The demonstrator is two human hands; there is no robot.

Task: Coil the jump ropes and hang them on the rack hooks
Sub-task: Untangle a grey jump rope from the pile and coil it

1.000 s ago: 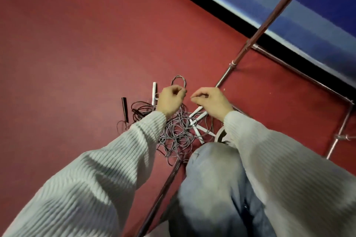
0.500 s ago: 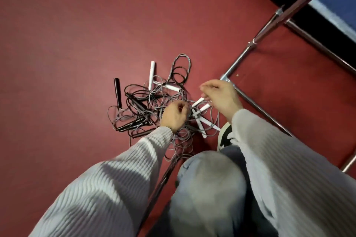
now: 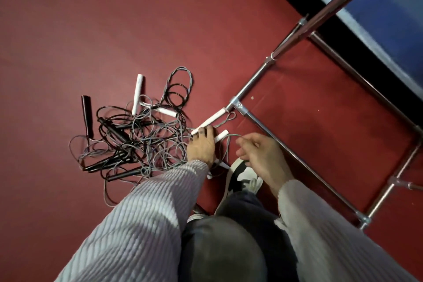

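left hand [image 3: 201, 146]: arm stretched forward, fingers lying flat on two white handles [image 3: 211, 120] | right hand [image 3: 261, 155]: just beside the left, fingers loosely curled, grasp cannot be told | ropes [image 3: 137, 137]: tangled on floor [image 3: 91, 30] left of left hand | rack [image 3: 263, 121]: right of both hands

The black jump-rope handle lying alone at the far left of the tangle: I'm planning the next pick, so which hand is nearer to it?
Left. The left hand rests at the tangle's right edge, across the cords from the black jump-rope handle; the right hand is farther right.
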